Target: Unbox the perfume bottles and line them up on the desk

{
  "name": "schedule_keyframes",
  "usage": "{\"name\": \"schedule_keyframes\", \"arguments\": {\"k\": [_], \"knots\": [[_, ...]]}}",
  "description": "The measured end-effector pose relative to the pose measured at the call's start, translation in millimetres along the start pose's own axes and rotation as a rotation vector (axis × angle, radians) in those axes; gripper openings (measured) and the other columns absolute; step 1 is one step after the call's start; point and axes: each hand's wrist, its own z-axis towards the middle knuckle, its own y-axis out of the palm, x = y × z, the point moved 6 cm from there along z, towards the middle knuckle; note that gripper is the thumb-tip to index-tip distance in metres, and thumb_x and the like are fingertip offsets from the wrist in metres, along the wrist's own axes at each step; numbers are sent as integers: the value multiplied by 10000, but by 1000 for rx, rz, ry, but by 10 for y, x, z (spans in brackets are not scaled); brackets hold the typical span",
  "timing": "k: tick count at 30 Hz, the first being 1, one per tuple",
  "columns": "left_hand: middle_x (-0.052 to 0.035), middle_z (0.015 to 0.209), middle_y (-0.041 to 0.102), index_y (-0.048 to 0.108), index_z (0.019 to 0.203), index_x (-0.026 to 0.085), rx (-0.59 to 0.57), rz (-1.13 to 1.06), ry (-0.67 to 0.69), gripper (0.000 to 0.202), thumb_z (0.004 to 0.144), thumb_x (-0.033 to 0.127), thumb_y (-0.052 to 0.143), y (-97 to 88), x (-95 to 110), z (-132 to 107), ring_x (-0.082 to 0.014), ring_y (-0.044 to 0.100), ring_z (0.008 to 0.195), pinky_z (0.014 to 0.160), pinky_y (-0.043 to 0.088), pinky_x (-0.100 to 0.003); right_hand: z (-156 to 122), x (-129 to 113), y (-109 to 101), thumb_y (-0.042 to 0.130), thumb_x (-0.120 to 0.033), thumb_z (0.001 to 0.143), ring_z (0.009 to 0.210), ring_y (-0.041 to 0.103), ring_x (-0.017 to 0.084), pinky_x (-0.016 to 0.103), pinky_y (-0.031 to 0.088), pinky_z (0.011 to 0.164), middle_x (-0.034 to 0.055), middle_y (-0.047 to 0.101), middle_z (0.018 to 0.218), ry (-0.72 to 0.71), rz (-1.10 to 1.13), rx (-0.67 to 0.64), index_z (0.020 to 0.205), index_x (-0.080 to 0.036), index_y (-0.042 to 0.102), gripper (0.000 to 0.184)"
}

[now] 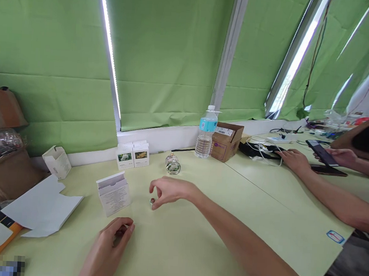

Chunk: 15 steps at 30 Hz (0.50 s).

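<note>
My right hand (173, 190) reaches in over the table, its thumb and index finger spread apart. Close against the thumb tip stands a small silvery cylinder with a reddish top (152, 202), perhaps a cap. At the lower left my left hand (109, 243) is loosely curled, thumb and index fingertips together, with nothing visible in it. Just beyond it stands a white printed box (114, 195) with its top flap raised. A clear glass bottle with a decorated label (173, 165) lies behind my right hand.
Two small white boxes with flower pictures (133, 155) stand by the wall. A large water bottle (205, 135) stands beside a brown carton (226, 142). Cut white paper (43, 207) and another white box (57, 163) lie left. Another person's hand (293, 160) rests at right, near a phone (321, 152).
</note>
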Motion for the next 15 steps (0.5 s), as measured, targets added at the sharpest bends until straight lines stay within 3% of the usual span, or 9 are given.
{"name": "schedule_keyframes", "arguments": {"k": [3, 6, 11, 15], "knots": [[-12, 891, 678, 607, 1049, 223, -5, 13, 11, 376, 863, 522, 475, 12, -34, 10, -172, 623, 836, 741, 488, -257, 88, -81, 112, 692, -433, 702, 757, 615, 149, 199, 361, 507, 10, 679, 863, 0, -102, 57, 1005, -220, 642, 374], [-10, 902, 678, 607, 1057, 228, 0, 21, 20, 372, 868, 517, 469, 9, -28, -7, -170, 624, 848, 738, 486, -252, 110, 38, 49, 610, -356, 801, 803, 622, 140, 195, 390, 587, 10, 681, 918, 57, -176, 162, 992, -230, 632, 230], [-7, 897, 682, 620, 1045, 238, 6, 32, 17, 361, 872, 511, 460, -4, 35, -38, -173, 623, 834, 729, 483, -254, 57, 497, -171, 479, -124, 856, 942, 610, 248, 292, 405, 740, 140, 655, 1002, 291, -327, 308, 1045, -150, 616, 234], [-1, 912, 682, 626, 1038, 251, 5, 59, 24, 343, 875, 501, 457, -7, 49, -31, -170, 624, 846, 750, 480, -254, 55, 736, -176, 453, -129, 885, 931, 614, 280, 333, 417, 756, 170, 647, 1001, 397, -384, 339, 1148, -125, 556, 282]]}}
